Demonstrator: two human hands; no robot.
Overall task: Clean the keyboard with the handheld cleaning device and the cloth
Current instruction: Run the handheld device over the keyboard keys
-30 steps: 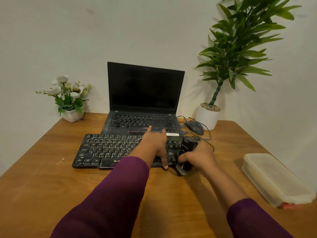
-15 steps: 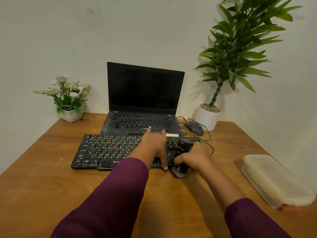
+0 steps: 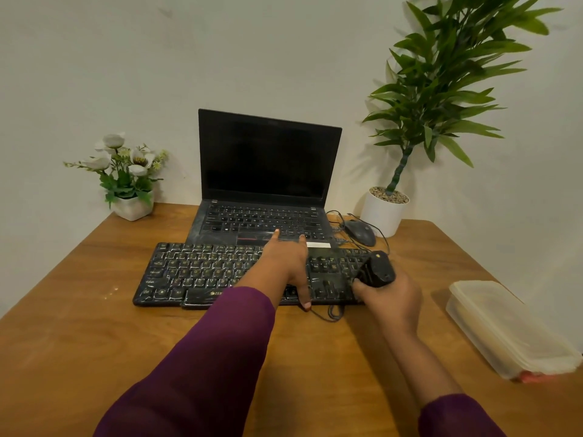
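So a black keyboard (image 3: 227, 274) is laid flat on a wooden desk (image 3: 79, 335), right in front of an open laptop (image 3: 268, 184) whose screen is dark. The keyboard's far edge is tucked over the laptop's front lip, and its cable (image 3: 331, 313) is looped on the desk by the near edge.

The left hand (image 3: 285, 266) is spread flat and pressed down on the middle of the keyboard, with the fingertips reaching past the far edge and the thumb hooked over the near edge. Nothing is pinched in it, it's just planted there.

The right hand (image 3: 391, 298) is wrapped around a small black cleaning device (image 3: 377, 269), which is held at the right end of the keyboard, over the number pad area. Whether the device is actually touching the keys can't be told from this angle. Both arms are covered in purple sleeves (image 3: 202, 357).

No cloth can be spotted anywhere.

Off to the right, a lidded plastic container (image 3: 504, 326) is parked near the desk edge. A mouse (image 3: 361, 233) is set beside the laptop, with a tall plant in a white pot (image 3: 383, 212) behind it, and a small pot of white flowers (image 3: 126, 175) is kept in the far left corner.
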